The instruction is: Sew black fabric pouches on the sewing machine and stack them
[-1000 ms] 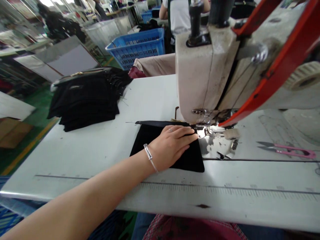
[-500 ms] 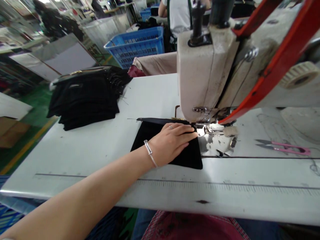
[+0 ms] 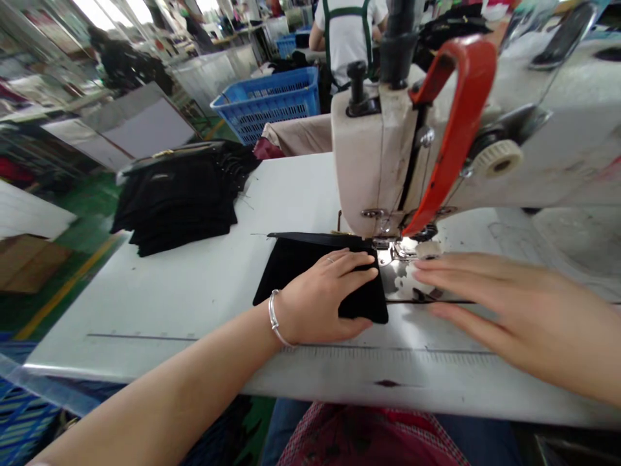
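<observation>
A black fabric piece point(image 3: 286, 272) with a zipper along its far edge lies flat on the white sewing table, its right edge beside the presser foot point(image 3: 385, 254). My left hand point(image 3: 323, 294) rests palm down on the fabric, fingers spread, thumb near the front edge. My right hand point(image 3: 509, 310) is over the table to the right of the needle area, fingers stretched out, holding nothing. Its fingertips are close to the metal plate and apart from the fabric. The sewing machine point(image 3: 359, 168) stands just beyond both hands, with a red lever guard point(image 3: 446, 129) on its head.
A stack of black fabric pieces point(image 3: 184, 200) sits at the table's back left. Behind the table stands a blue plastic basket point(image 3: 272, 103). Another person point(image 3: 347, 39) in a white top is farther back. A printed ruler scale point(image 3: 412, 355) runs along the front edge.
My right hand has come in from the right, covering where pink thread snips lay. My left thumb has spread away from the fingers. The fabric has barely moved, while the view has shifted.
</observation>
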### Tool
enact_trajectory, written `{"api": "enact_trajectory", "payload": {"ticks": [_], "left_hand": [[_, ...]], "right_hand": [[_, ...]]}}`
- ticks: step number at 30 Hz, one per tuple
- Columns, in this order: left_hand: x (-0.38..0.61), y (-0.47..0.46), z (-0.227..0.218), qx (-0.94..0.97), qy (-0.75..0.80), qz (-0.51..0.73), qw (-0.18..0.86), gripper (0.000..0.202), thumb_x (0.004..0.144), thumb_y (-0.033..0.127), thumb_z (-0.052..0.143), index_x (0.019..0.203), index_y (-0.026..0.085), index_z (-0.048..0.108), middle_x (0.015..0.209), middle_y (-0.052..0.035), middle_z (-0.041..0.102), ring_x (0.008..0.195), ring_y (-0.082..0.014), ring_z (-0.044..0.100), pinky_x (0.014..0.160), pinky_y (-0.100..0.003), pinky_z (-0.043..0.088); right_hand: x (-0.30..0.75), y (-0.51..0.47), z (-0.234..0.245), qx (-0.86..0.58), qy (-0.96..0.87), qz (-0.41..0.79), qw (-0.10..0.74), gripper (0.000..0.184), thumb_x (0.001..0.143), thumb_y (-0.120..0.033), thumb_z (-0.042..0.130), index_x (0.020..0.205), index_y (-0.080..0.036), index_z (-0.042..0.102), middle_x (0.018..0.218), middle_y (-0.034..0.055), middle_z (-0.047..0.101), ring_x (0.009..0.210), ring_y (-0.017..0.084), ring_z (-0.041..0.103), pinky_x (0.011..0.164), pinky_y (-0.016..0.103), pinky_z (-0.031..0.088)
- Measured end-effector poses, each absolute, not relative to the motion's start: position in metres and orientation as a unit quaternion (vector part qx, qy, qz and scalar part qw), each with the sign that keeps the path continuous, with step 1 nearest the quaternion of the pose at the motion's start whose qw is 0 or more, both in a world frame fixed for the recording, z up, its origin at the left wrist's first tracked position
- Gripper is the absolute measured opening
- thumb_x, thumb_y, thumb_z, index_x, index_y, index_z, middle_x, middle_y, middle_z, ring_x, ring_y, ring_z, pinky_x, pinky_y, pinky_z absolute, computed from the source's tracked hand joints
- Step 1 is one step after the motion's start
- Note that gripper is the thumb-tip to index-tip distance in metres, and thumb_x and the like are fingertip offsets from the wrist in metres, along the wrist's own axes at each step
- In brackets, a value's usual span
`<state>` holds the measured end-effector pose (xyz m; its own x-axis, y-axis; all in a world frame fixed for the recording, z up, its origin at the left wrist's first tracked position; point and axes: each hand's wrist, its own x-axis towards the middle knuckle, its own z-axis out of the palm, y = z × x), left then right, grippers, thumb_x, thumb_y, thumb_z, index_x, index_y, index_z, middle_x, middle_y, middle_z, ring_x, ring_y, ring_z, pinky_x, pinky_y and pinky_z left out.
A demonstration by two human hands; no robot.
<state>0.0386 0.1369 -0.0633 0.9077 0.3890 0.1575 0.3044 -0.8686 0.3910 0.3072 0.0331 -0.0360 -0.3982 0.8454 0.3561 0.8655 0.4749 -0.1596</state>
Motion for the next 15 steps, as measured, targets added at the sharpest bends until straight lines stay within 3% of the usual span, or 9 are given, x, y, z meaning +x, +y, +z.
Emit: {"api": "enact_trajectory", "payload": {"ticks": [3, 6, 15], "left_hand": [[0.039, 0.135, -0.063, 0.957, 0.190, 0.122, 0.185, 0.066, 0.077, 0.040, 0.074, 0.136, 0.014, 0.057, 0.148, -0.0177, 0.048, 0.139, -0.0339, 0.045, 0.117, -0.052, 0.039], [0.040, 0.137, -0.064, 0.957, 0.184, 0.122, 0.190, 0.067, 0.078, 0.046, 0.075, 0.135, 0.015, 0.058, 0.146, -0.0163, 0.051, 0.139, -0.0329, 0.044, 0.117, -0.051, 0.040], [0.043, 0.148, -0.064, 0.961, 0.179, 0.104, 0.186, 0.071, 0.074, 0.053, 0.079, 0.132, 0.015, 0.061, 0.144, -0.0168, 0.053, 0.135, -0.0346, 0.048, 0.117, -0.052, 0.038]], "right_hand": [[0.285, 0.068, -0.058, -0.478, -0.862, -0.043, 0.161, 0.032, 0.098, -0.026, 0.047, 0.121, -0.013, 0.066, 0.110, 0.0135, 0.074, 0.092, 0.027, 0.071, 0.080, 0.042, 0.058], [0.276, 0.088, -0.075, -0.496, -0.849, -0.066, 0.171, 0.032, 0.098, -0.021, 0.042, 0.117, -0.013, 0.067, 0.106, 0.0141, 0.075, 0.083, 0.026, 0.071, 0.073, 0.040, 0.058], [0.280, 0.087, -0.082, -0.509, -0.840, -0.049, 0.180, 0.032, 0.094, -0.017, 0.046, 0.119, -0.014, 0.065, 0.105, 0.0123, 0.075, 0.090, 0.027, 0.070, 0.077, 0.039, 0.056]]}}
